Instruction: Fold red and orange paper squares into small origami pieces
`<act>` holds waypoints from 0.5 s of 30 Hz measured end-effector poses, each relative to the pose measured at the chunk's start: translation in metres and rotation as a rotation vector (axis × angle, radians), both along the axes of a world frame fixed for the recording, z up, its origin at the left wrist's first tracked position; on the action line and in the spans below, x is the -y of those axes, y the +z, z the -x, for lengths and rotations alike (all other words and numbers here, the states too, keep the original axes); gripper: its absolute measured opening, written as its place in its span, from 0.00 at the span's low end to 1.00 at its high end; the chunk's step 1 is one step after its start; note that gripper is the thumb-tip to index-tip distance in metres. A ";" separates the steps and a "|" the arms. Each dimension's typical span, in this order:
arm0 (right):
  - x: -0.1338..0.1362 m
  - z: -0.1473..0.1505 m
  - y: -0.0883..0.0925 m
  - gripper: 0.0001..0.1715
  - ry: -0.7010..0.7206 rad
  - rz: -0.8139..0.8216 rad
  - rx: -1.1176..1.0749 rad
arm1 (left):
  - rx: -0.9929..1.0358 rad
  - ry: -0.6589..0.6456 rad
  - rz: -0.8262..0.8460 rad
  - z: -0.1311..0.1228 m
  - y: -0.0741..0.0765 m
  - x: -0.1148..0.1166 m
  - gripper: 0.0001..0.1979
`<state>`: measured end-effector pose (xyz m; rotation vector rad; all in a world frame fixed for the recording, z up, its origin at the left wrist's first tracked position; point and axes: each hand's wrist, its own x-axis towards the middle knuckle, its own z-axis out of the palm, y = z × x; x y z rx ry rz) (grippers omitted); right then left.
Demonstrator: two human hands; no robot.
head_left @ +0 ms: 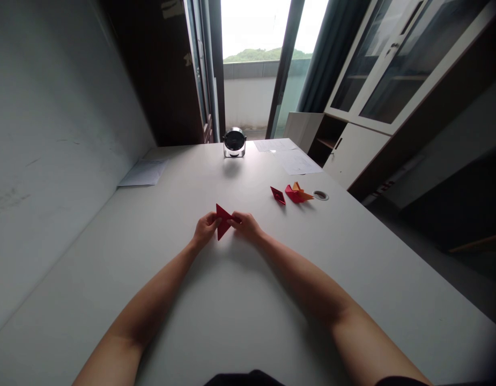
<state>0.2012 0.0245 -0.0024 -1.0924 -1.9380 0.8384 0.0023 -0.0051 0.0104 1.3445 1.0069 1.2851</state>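
A folded piece of red paper [222,228], triangular in outline, is held just over the white table between my two hands. My left hand [206,227] pinches its left edge, thumb on the near face. At the pointed right end, my right hand [246,225] grips the paper between thumb and fingers. Its finer folds are too small to make out. To the right lie a red folded paper piece [278,195] and, beside it, a cluster of red and orange folded paper [299,193]. Neither hand touches these.
The white table [183,327] meets a wall on the left. A small round fan-like device [234,142] stands at the far edge. Paper sheets lie at far left [143,172] and far right [298,161]. A cable hole [320,195] sits near the right edge, with cabinets [360,145] beyond.
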 end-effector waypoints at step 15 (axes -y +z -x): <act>0.004 0.002 0.007 0.22 -0.008 -0.015 0.010 | -0.176 -0.053 0.051 0.002 -0.005 0.001 0.14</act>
